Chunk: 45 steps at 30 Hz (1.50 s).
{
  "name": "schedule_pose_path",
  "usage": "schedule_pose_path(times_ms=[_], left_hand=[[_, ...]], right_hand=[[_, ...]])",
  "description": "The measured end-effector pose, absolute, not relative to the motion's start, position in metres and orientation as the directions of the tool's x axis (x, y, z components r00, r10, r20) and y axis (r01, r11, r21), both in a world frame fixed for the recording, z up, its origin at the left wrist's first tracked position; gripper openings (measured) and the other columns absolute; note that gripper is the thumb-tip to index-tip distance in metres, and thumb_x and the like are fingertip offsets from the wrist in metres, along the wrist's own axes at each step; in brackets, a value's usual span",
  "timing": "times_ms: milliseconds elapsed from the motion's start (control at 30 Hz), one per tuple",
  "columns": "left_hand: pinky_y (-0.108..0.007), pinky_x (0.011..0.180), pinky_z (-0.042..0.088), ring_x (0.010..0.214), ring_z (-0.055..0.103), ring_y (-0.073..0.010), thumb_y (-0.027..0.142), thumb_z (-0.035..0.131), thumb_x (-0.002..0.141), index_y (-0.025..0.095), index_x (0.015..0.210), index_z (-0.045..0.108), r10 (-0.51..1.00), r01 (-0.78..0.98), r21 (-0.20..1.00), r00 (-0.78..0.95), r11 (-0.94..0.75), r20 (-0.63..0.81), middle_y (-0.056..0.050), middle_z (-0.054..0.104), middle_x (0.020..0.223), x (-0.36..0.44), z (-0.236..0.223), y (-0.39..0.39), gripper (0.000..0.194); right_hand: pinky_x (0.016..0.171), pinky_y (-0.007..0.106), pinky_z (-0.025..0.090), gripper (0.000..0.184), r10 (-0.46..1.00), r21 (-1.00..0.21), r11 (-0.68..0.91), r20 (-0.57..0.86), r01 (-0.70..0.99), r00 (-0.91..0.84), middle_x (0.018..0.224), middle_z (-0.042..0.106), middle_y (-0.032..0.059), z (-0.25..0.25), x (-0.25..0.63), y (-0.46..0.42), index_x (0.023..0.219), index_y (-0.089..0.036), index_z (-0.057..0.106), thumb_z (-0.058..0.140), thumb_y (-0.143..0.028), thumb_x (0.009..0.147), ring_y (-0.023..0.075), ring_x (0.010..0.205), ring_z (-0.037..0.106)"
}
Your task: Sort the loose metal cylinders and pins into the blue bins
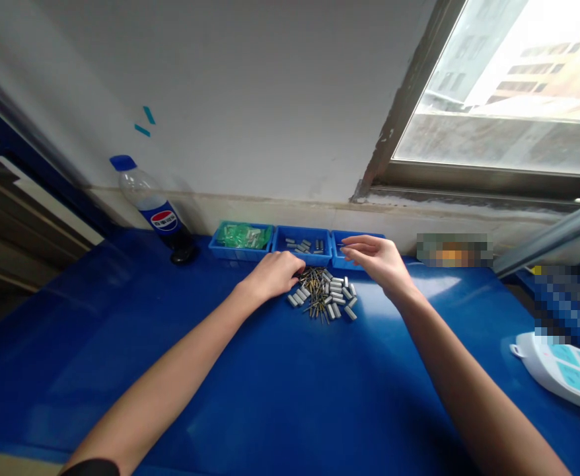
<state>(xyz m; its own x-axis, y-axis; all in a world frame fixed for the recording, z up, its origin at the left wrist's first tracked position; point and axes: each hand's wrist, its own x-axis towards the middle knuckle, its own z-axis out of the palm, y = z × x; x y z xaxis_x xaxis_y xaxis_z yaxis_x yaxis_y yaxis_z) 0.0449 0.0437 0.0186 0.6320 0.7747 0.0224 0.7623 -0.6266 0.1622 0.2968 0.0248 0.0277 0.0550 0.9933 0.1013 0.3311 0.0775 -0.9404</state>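
Observation:
A mixed pile lies on the blue table: thin dark and brass-coloured metal pins (314,288) in the middle, with short silver metal blocks (337,299) around them. My left hand (274,274) rests at the pile's left edge, fingers curled down among the pins; what they grip, if anything, is hidden. Over the right blue bin (359,262) is my right hand (376,261), thumb and fingers pinched together. Whatever sits between those fingertips is too small to name. The middle blue bin (302,256) holds several silver blocks.
A left blue bin (240,252) contains a green plastic bag (243,236) with metal pieces. Near the wall stands a cola bottle (158,215). At the table's right edge lies a white tray with light-blue compartments (562,370). Blurred items sit at the back right, below a window.

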Motion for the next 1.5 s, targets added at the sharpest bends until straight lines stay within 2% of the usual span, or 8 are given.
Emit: schedule_pose_path(times_ms=[133, 300, 667, 933, 1067, 1267, 1367, 1500], left_hand=[[-0.032, 0.074, 0.053, 0.090, 0.076, -0.0271, 0.011, 0.062, 0.089, 0.020, 0.095, 0.076, 0.780, 0.772, 0.122, 0.625, -0.624, 0.037, -0.010, 0.079, 0.097, 0.051, 0.013, 0.042, 0.018], [-0.030, 0.073, 0.052, 0.082, 0.075, -0.0252, 0.009, 0.061, 0.087, 0.020, 0.093, 0.075, 0.788, 0.777, 0.133, 0.612, -0.616, 0.068, -0.009, 0.078, 0.089, 0.049, 0.014, 0.043, 0.019], [-0.025, 0.064, 0.046, 0.071, 0.069, -0.0169, 0.002, 0.061, 0.079, 0.016, 0.095, 0.073, 0.755, 0.691, 0.336, 0.646, -0.640, 0.110, -0.005, 0.074, 0.080, 0.039, 0.022, 0.051, 0.024], [-0.023, 0.074, 0.057, 0.075, 0.071, -0.0123, 0.011, 0.069, 0.082, 0.017, 0.097, 0.064, 0.713, 0.443, 0.610, 0.626, -0.658, 0.315, -0.001, 0.073, 0.086, 0.043, 0.046, 0.040, 0.017], [-0.024, 0.077, 0.060, 0.077, 0.072, -0.0123, 0.018, 0.071, 0.083, 0.017, 0.093, 0.061, 0.722, 0.378, 0.681, 0.609, -0.627, 0.328, -0.001, 0.073, 0.088, 0.046, 0.046, 0.037, 0.014], [-0.023, 0.076, 0.059, 0.078, 0.072, -0.0127, 0.019, 0.070, 0.086, 0.016, 0.092, 0.064, 0.707, 0.370, 0.675, 0.629, -0.638, 0.324, -0.002, 0.074, 0.089, 0.048, 0.046, 0.035, 0.009], [-0.024, 0.078, 0.057, 0.081, 0.072, -0.0143, 0.020, 0.068, 0.090, 0.016, 0.100, 0.069, 0.701, 0.439, 0.609, 0.652, -0.660, 0.289, -0.004, 0.076, 0.093, 0.047, 0.045, 0.037, 0.012], [-0.028, 0.083, 0.057, 0.089, 0.074, -0.0193, 0.022, 0.065, 0.093, 0.016, 0.108, 0.075, 0.712, 0.584, 0.466, 0.683, -0.665, 0.162, -0.008, 0.079, 0.100, 0.043, 0.035, 0.042, 0.019]], right_hand=[[0.074, 0.034, 0.059, 0.030, 0.997, -0.926, 0.065, 0.049, 0.371, -0.052, 0.092, 0.082, 0.0100, 0.026, 0.292, 0.023, 0.102, -0.017, 0.080, 0.075, -0.037, 0.079, 0.0251, 0.083, 0.078], [0.072, 0.031, 0.058, 0.023, 0.990, -0.916, 0.082, 0.029, 0.393, -0.139, 0.089, 0.082, 0.0089, 0.022, 0.284, 0.022, 0.096, -0.018, 0.080, 0.074, -0.034, 0.080, 0.0244, 0.083, 0.078], [0.074, 0.032, 0.058, 0.021, 0.980, -0.907, 0.121, 0.044, 0.403, -0.196, 0.089, 0.082, 0.0081, 0.016, 0.285, 0.023, 0.096, -0.019, 0.080, 0.072, -0.033, 0.082, 0.0247, 0.084, 0.078], [0.073, 0.031, 0.057, 0.031, 0.955, -0.943, 0.058, -0.042, 0.326, -0.293, 0.085, 0.081, 0.0069, 0.020, 0.279, 0.017, 0.107, -0.017, 0.078, 0.076, -0.035, 0.082, 0.0217, 0.081, 0.076], [0.077, 0.034, 0.058, 0.032, 0.938, -0.976, 0.015, -0.061, 0.216, -0.341, 0.085, 0.081, 0.0075, 0.021, 0.277, 0.015, 0.100, -0.017, 0.080, 0.080, -0.041, 0.079, 0.0213, 0.080, 0.075], [0.075, 0.034, 0.059, 0.034, 0.952, -0.987, -0.002, -0.052, 0.163, -0.302, 0.080, 0.080, 0.0070, 0.024, 0.274, 0.012, 0.094, -0.015, 0.081, 0.084, -0.043, 0.074, 0.0196, 0.074, 0.073], [0.073, 0.034, 0.059, 0.030, 0.964, -0.981, 0.011, -0.041, 0.193, -0.264, 0.077, 0.079, 0.0073, 0.026, 0.275, 0.013, 0.089, -0.015, 0.081, 0.083, -0.040, 0.073, 0.0196, 0.071, 0.072], [0.070, 0.033, 0.058, 0.027, 0.985, -0.956, 0.066, 0.017, 0.285, -0.172, 0.076, 0.079, 0.0080, 0.030, 0.284, 0.018, 0.087, -0.015, 0.081, 0.082, -0.037, 0.072, 0.0212, 0.070, 0.073]])
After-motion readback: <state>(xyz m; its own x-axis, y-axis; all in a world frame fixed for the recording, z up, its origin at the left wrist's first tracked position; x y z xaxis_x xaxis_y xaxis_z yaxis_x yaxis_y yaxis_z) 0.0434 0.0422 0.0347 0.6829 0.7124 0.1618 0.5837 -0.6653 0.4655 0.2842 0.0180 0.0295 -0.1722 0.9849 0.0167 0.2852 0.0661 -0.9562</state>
